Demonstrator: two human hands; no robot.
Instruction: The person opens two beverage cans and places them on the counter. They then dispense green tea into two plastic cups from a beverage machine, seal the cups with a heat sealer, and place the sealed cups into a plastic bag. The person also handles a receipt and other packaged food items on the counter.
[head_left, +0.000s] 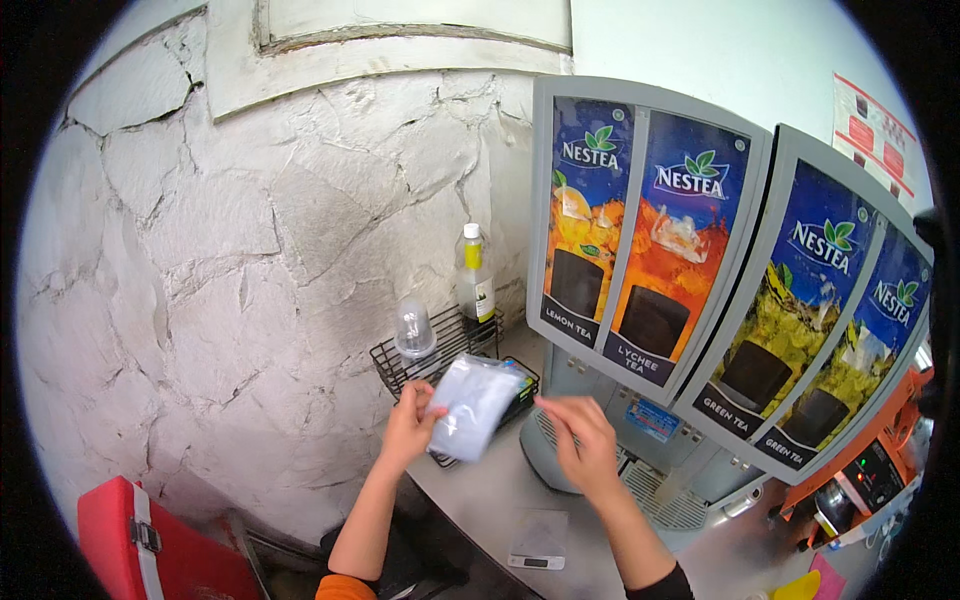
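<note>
My left hand pinches the left edge of a pack of clear plastic bags between thumb and fingers. The pack is whitish, glossy and tilted, and it covers part of a black wire rack behind it. To the right of the pack, my right hand hangs in front of a tea dispenser's drip tray. Its fingers are bent, the thumb stands apart, and nothing shows in it. Below, between my forearms, a small digital scale lies on the counter.
On the rack stand clear plastic cups or lids and a bottle with a white cap. Two Nestea dispensers rise at the right. A red cooler box sits low left, by the stone wall. An orange machine stands far right.
</note>
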